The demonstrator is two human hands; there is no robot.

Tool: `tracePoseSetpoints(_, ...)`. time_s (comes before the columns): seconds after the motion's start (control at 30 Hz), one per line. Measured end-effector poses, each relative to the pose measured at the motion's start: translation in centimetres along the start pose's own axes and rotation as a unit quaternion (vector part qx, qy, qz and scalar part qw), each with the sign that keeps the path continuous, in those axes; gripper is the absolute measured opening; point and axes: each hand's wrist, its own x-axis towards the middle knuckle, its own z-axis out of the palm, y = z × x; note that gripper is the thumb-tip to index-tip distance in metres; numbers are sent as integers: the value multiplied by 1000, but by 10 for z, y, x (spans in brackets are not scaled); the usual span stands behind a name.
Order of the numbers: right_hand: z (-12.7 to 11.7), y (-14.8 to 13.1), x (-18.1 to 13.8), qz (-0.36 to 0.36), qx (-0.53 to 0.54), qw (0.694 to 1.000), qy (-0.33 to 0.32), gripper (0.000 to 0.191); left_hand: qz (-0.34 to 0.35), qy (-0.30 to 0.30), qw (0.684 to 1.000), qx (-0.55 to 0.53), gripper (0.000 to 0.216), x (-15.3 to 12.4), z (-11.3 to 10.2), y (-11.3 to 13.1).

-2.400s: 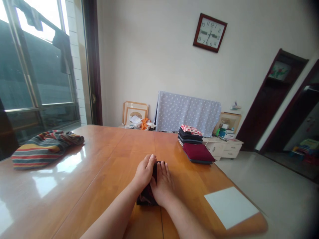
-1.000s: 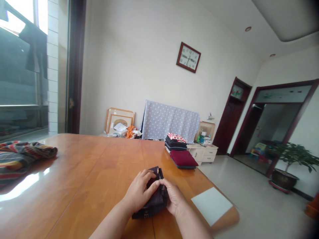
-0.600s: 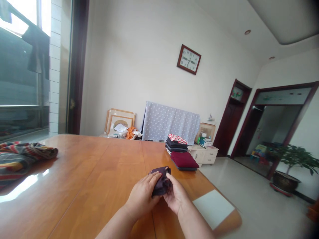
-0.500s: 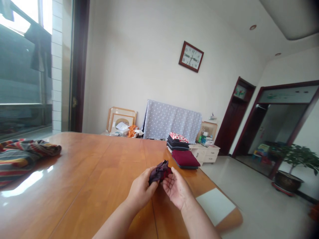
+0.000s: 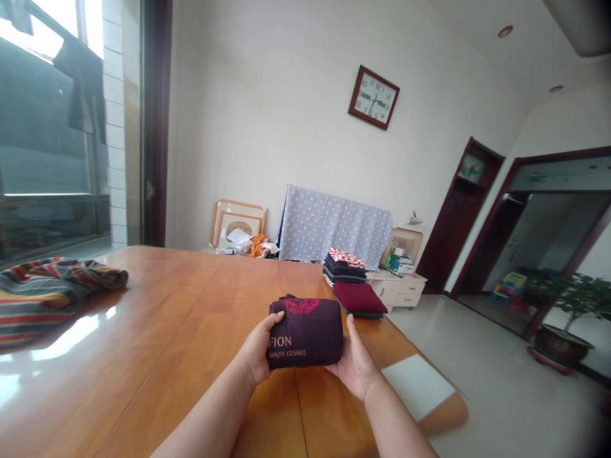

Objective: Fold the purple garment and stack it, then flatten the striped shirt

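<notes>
A dark purple folded cloth item [image 5: 305, 331], perhaps a fabric bag, is held up over the near part of the wooden table. Its front carries a pinkish-red round pattern and pale lettering that starts with "FION". My left hand [image 5: 259, 350] grips the left edge, thumb in front and the other fingers mostly hidden behind. At the right edge, my right hand [image 5: 356, 359] supports it with fingers under and behind, the thumb standing up beside the cloth.
The wooden table [image 5: 191, 318] fills the foreground. Striped fabric [image 5: 48, 299] lies at its left. Toward the right edge are a stack of folded clothes [image 5: 344, 270], a maroon folded garment [image 5: 360, 300] and a pale sheet [image 5: 420, 385]. A potted plant [image 5: 563, 343] stands on the floor.
The purple cloth was bunched edge-on between my hands; now its flat printed face is turned toward me. My hands have moved apart to its two ends.
</notes>
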Motion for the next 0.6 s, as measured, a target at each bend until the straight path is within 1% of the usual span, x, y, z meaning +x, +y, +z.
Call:
tracePoseSetpoints(0.1, 6, -1, -2, 23, 50, 998, -14, 78, -13, -12, 1000, 0, 40, 3, -2, -1)
tracePoseSetpoints(0.17, 6, 0, 1, 11, 63, 998, -13, 80, -17, -5, 1000, 10, 40, 6, -3, -2)
tracePoseSetpoints(0.23, 3, 3, 6, -22, 47, 999, 6, 79, -22, 15, 999, 25, 37, 9, -3, -5)
tracePoseSetpoints(0.33, -5, 10, 13, -79, -40, 993, 84, 67, -39, 32, 998, 49, 31, 15, -4, -10)
tracePoseSetpoints(0.43, -11, 18, 18, -112, -168, 964, 173, 58, -43, 19, 997, 61, 35, 18, -5, -10)
tracePoseSetpoints(0.5, -13, 23, 21, -124, -235, 942, 205, 57, -31, 11, 997, 65, 44, 18, -6, -8)
tracePoseSetpoints(0.6, -18, 25, 26, -128, -328, 908, 228, 54, -4, 34, 996, 84, 52, 18, -10, -4)
